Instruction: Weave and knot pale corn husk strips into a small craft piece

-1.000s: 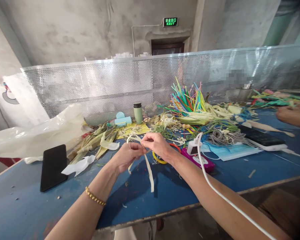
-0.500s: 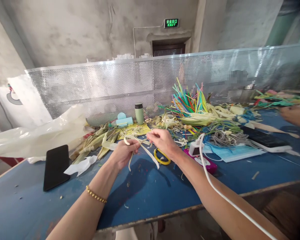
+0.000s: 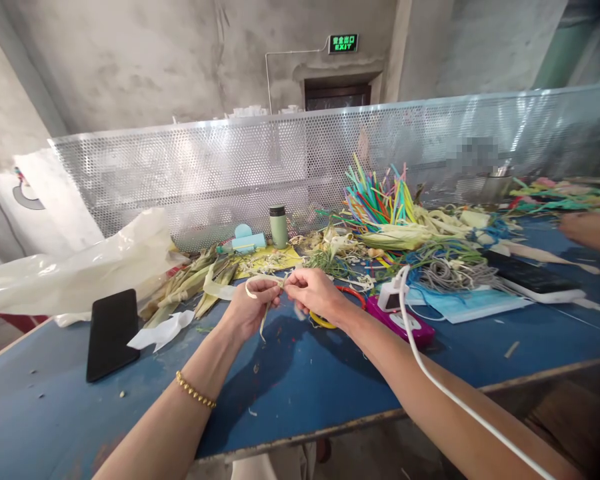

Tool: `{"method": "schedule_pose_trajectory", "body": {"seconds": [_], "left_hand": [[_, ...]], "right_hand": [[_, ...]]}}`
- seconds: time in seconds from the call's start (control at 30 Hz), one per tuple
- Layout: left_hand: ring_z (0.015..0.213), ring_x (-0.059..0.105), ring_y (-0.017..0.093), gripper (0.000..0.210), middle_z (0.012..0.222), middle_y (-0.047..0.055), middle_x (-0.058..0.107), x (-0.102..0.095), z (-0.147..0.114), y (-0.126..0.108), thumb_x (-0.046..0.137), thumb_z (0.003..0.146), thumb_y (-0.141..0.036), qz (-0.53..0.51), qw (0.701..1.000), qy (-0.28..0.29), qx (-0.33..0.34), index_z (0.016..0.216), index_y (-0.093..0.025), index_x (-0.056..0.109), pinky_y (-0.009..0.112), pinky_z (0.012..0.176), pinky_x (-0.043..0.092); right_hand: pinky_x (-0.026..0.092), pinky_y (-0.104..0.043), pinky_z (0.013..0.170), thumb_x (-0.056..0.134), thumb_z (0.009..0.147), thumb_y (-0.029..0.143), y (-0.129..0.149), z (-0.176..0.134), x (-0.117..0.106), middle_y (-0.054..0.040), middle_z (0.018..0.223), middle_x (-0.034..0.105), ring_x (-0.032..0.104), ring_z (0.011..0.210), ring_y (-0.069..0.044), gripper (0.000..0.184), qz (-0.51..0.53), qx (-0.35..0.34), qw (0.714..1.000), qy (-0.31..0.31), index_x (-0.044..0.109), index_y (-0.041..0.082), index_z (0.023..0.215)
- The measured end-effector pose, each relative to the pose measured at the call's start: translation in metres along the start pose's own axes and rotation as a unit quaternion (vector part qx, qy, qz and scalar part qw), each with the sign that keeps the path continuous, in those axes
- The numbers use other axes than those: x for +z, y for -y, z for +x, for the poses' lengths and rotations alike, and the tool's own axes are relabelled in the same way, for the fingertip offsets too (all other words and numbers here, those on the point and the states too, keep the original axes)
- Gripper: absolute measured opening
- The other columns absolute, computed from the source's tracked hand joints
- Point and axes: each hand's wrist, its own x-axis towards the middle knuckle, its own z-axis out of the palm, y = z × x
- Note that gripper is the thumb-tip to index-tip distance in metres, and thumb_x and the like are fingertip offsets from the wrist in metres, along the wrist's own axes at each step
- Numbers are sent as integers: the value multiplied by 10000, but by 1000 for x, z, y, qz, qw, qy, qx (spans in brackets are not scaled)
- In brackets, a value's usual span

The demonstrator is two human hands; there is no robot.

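Thumb and fingers of my left hand (image 3: pixel 253 303) are closed on pale corn husk strips (image 3: pixel 263 325), whose ends curl above the hand and dangle below it. My right hand (image 3: pixel 313 291) pinches the same strips close to the left fingertips, so the two hands almost touch. What lies right between the fingertips is too small to make out. Behind my right wrist, a yellow and red ring-shaped handle (image 3: pixel 353 293) lies on the blue table (image 3: pixel 260 407), partly hidden. Dry husks (image 3: pixel 180 297) are heaped to the left of my left hand.
A black phone (image 3: pixel 113 335) and a white scrap (image 3: pixel 163 331) lie at left. A green cup (image 3: pixel 279 228) stands behind my hands. Colourful pipe cleaners (image 3: pixel 377 197), grey cord (image 3: pixel 450 275), a purple power bank (image 3: pixel 405 323) and a blue mask (image 3: pixel 473 305) are rightward. A white cable (image 3: pixel 430 370) crosses my right forearm.
My right hand has moved slightly left and down, closing onto the strips by my left fingertips. The long strip end that hung between the hands is now mostly hidden. My left hand stays nearly in place.
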Motion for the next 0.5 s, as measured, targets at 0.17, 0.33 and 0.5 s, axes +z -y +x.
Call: {"method": "schedule_pose_trajectory", "body": {"seconds": [0.17, 0.33, 0.5], "left_hand": [[470, 518, 74, 226, 546, 22, 601, 0, 1, 2, 834, 476, -178, -10, 1000, -8, 4, 599, -80, 673, 197, 491, 376], [465, 514, 71, 234, 553, 25, 601, 1, -1, 0, 835, 480, -184, -17, 1000, -9, 11, 613, -70, 680, 201, 490, 378], [459, 509, 72, 239, 550, 25, 596, 3, -3, -4, 837, 472, -181, -26, 1000, -13, 10, 612, -67, 680, 207, 484, 382]], "right_hand": [[342, -182, 367, 552, 713, 207, 1, 2, 2, 44, 459, 513, 453, 367, -80, 59, 3, -14, 1000, -6, 572, 167, 674], [331, -182, 431, 567, 736, 210, -1, 4, 1, 61, 431, 468, 407, 394, -60, 97, 9, -70, 997, -15, 582, 154, 658], [352, -191, 475, 579, 732, 210, -1, 3, 1, 60, 466, 467, 397, 437, -63, 103, 9, -88, 996, -27, 594, 153, 648]]}}
